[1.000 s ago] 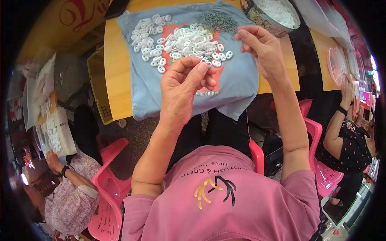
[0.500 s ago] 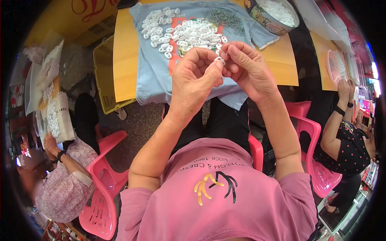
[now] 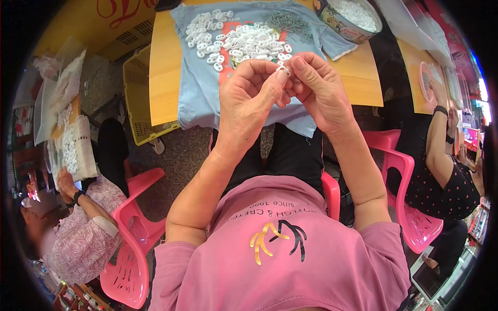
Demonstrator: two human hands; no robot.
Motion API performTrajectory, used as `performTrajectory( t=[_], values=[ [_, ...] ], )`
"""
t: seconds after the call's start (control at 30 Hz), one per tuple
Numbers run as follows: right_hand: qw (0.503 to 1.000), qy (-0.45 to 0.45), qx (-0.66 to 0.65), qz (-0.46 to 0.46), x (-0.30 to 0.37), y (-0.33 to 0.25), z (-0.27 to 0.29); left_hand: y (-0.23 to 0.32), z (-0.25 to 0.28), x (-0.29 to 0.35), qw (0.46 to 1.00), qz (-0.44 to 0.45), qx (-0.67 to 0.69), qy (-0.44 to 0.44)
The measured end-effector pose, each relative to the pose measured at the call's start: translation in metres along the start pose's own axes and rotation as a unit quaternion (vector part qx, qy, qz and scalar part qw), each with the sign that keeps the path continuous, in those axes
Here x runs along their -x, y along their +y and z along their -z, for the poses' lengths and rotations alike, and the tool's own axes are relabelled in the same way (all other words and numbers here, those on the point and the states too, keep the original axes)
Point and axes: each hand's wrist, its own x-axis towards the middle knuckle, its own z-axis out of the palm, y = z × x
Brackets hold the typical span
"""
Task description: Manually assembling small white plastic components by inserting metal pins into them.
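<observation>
My left hand pinches a small white oval plastic piece with two holes between thumb and fingers. Against it, my right hand is closed at the fingertips on what seems a small metal screw, now mostly hidden. Both hands meet above the near part of a light blue cloth. Just beyond them lies a heap of the same white oval pieces, with more spread to its left. A pile of thin grey screws lies on the cloth at the back right.
A round tin full of white pieces stands at the table's far right. Below on the left is a yellow crate. Pink chairs flank me. One person works on the left, another on the right.
My right fingertips have closed in on the white piece, covering the metal bit that showed between them. The person on the right has reached one hand into a pink tray.
</observation>
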Motion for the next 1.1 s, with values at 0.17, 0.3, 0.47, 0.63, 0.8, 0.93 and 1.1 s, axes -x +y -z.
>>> performTrajectory(
  t=[0.17,0.3,0.47,0.63,0.8,0.93,1.1],
  values=[
    [1.000,-0.016,0.020,0.012,0.004,-0.001,-0.005,0.000,-0.002,0.002,1.000,-0.004,0.004,0.003],
    [0.999,-0.016,0.033,0.024,0.005,0.000,-0.005,-0.001,-0.002,0.003,1.000,-0.005,-0.005,0.007],
    [0.999,-0.014,0.021,0.026,0.005,-0.001,-0.007,-0.002,-0.002,0.003,1.000,-0.006,-0.004,0.007],
    [0.999,-0.016,0.041,0.031,0.006,0.000,-0.008,-0.002,-0.002,0.002,1.000,-0.006,-0.020,0.012],
    [0.998,-0.011,0.055,0.035,0.006,-0.001,-0.009,-0.003,-0.002,0.002,1.000,-0.010,-0.025,0.013],
    [0.996,-0.004,0.077,0.044,0.006,-0.002,-0.010,-0.006,0.000,0.002,0.999,-0.015,-0.030,0.013],
    [0.997,0.009,0.070,0.038,0.003,0.006,-0.008,-0.009,-0.002,0.000,0.997,-0.023,-0.073,0.031]
  ],
)
